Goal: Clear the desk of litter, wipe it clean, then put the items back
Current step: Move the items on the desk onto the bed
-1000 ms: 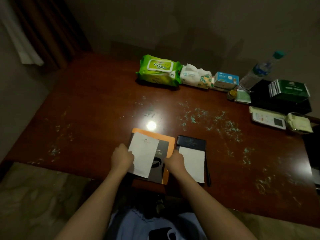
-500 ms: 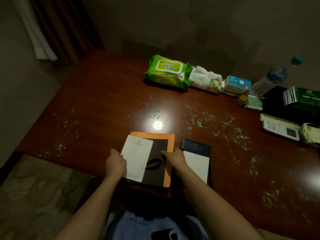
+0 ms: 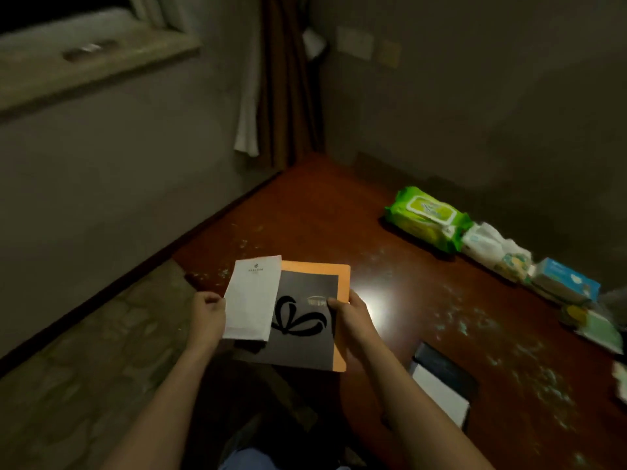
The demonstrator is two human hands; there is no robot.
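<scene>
Orange card edges a small stack of papers that is gripped from both sides and held up off the desk (image 3: 339,212), out over its near left corner. The left hand (image 3: 207,315) is curled around the left edge, its thumb pinching the white slip (image 3: 252,296) that lies on top. The right hand (image 3: 351,315) is closed on the right edge, thumb pressed flat on the black booklet (image 3: 305,334), fingers hidden beneath the orange folder (image 3: 344,283). A two-sided hold of this kind is probably used so that the loose layers are kept squared and nothing slides out while the stack is carried.

Pale flecks of litter (image 3: 454,320) are scattered over the red-brown wood, thickest to the right of the bright lamp reflection. Lifting the stack off seems meant to free that surface for wiping, so the task is judged to be at its clearing stage, with wiping not yet done.

Lying flat at the near edge to the right is a dark notepad (image 3: 441,381) with a white sheet. Along the far wall a green wipes pack (image 3: 427,218), a soft tissue pack (image 3: 495,249) and a blue box (image 3: 565,283) are lined up, likely pushed back to be out of the way yet within reach. Further items at the far right are too blurred to be told.
</scene>
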